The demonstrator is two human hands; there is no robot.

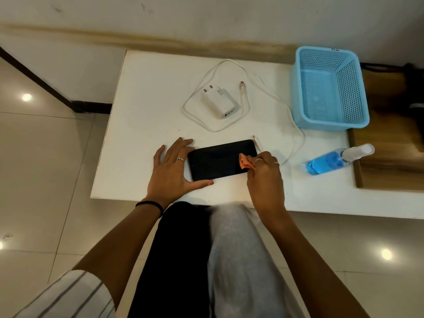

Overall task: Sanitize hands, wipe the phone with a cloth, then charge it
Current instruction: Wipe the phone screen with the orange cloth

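A black phone lies flat, screen up, near the front edge of the white table. My left hand braces the phone's left end, fingers along its far side and thumb along its near side. My right hand pinches a small orange cloth and presses it on the right part of the screen. Behind the phone lies a white charger with its white cable looped around it. One cable plug rests by the phone's far right corner.
A light blue perforated basket stands at the table's back right. A sanitizer bottle with blue liquid lies on its side at the right. Wooden surface beyond it. My knees sit under the table's front edge.
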